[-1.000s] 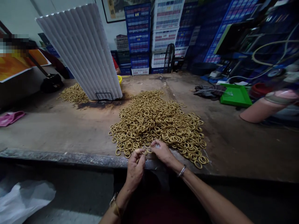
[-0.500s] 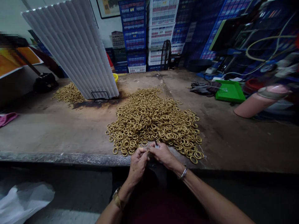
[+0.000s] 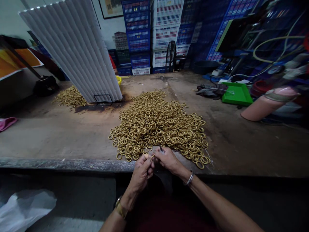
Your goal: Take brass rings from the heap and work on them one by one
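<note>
A big heap of brass-coloured rings lies on the worktable just beyond my hands. My left hand is closed, thumb against fingers, on a brass ring, of which only a small edge shows. Close against it, my right hand is closed around a small tool with a dark, narrow end that sticks up past the fingers. Most of the tool is hidden, so its kind cannot be made out. Both hands meet above the table's front edge.
A tall corrugated white panel leans in a black wire stand, with another ring pile beside it. To the right are a green tray, a pink cylinder and a hose. Stacked crates stand behind the worktable.
My left hand has turned slightly, with its fingers showing more below the thumb. The right hand stays nearly in place, and the heap looks the same.
</note>
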`<state>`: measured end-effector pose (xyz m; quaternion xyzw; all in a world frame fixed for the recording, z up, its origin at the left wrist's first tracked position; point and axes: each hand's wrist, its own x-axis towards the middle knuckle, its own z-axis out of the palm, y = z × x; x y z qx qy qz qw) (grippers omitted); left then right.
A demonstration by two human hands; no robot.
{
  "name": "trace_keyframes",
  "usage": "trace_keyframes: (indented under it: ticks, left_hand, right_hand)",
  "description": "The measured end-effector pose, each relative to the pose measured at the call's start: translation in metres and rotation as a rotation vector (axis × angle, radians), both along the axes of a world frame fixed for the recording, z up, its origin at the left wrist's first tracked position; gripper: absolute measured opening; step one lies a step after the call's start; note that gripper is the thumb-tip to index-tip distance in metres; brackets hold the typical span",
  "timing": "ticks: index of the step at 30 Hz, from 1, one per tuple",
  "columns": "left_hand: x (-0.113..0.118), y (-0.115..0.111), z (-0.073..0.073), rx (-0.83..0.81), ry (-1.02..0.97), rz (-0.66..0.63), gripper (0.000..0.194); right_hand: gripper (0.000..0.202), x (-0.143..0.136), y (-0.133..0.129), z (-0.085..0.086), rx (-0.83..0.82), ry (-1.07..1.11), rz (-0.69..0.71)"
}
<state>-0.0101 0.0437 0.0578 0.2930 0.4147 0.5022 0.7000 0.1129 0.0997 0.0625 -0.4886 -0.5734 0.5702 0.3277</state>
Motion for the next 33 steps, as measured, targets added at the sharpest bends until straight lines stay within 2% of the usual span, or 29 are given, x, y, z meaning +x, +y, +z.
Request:
trace_keyframes:
  ticks: [2,5,7,9,15,23,27,30,33]
  left_hand:
    - [0.0,0.0,-0.001,-0.006,-0.03,0.014,0.025]
    - [-0.002,0.001,-0.003,-0.01,-0.062,0.047,0.024]
    - [-0.002,0.002,-0.004,-0.007,-0.059,0.063,0.024]
    - [-0.002,0.002,-0.004,-0.002,-0.036,0.075,0.026]
    - [0.0,0.003,-0.003,0.024,0.082,0.098,0.03]
    - [-0.006,-0.002,-0.005,0.081,0.218,0.073,0.028]
    - [-0.01,-0.014,0.004,0.021,0.085,0.03,0.027]
    - [-0.014,-0.016,0.008,-0.027,-0.088,0.086,0.026]
    - [-0.019,-0.014,0.006,-0.047,-0.167,0.145,0.025]
  right_hand:
    - [0.018,0.001,0.001,-0.003,0.062,-0.07,-0.029]
    - [0.018,0.003,0.0,-0.011,0.287,-0.252,-0.019]
    - [0.019,0.005,-0.003,-0.015,0.429,-0.38,0.062]
    - [0.015,0.006,-0.006,-0.017,0.49,-0.484,0.159]
    - [0.019,0.004,-0.01,-0.012,0.527,-0.676,0.28]
    - [0.022,0.004,-0.004,-0.009,0.46,-0.733,0.378]
    - [0.022,0.003,0.002,-0.015,0.434,-0.878,0.295]
    - [0.02,-0.003,0.003,-0.015,0.453,-0.887,0.246]
    - [0.018,-0.013,0.004,-0.012,0.491,-0.876,0.202]
